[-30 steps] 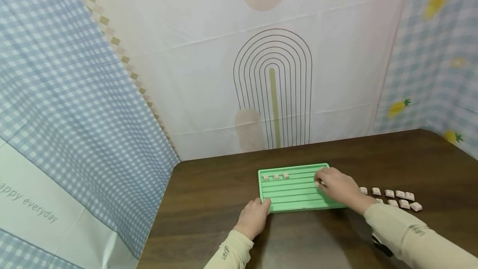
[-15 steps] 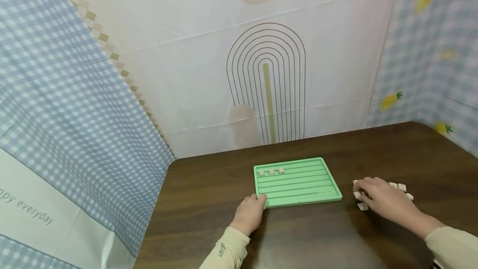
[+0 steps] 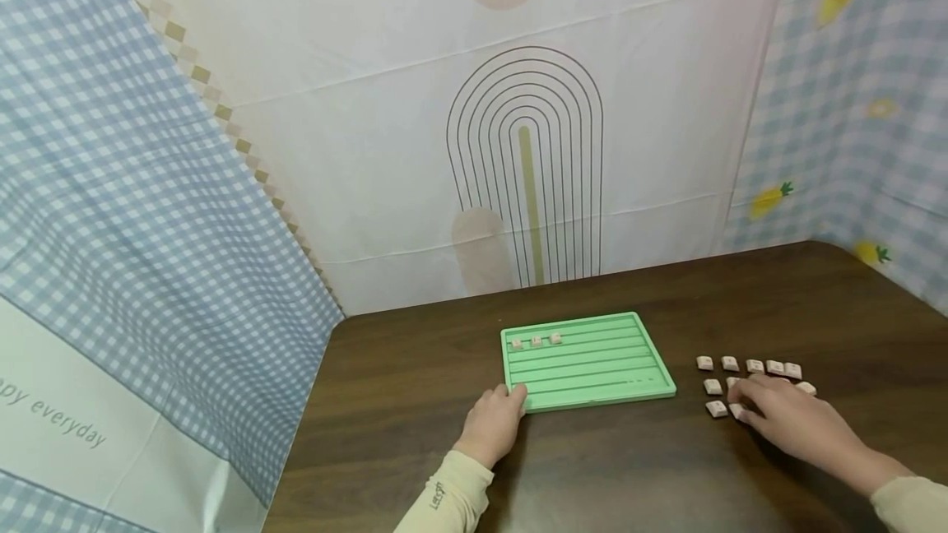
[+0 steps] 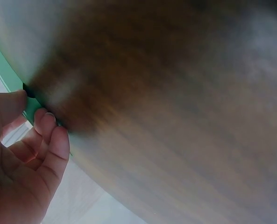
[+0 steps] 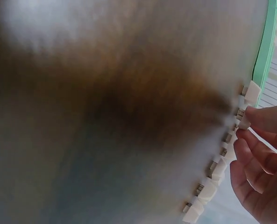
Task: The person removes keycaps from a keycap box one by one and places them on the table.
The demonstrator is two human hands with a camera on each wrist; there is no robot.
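Note:
A light green tray with long grooves lies on the table. Three small white keycaps sit spaced apart along its top groove, toward the left end. My left hand grips the tray's near left corner; in the left wrist view the thumb and curled fingers hold its green edge. Right of the tray, my right hand reaches over rows of loose keycaps. Its thumb and index finger pinch one white keycap in the front row. The palm covers part of the rows in the head view.
Several loose keycaps lie in rows on the dark wooden table. A patterned cloth hangs behind the table, with a blue checked cloth on the left.
My right hand has moved from over the tray's right side to the loose keycaps, and its fingers now close on one in the front row. The left hand stays at the tray's corner.

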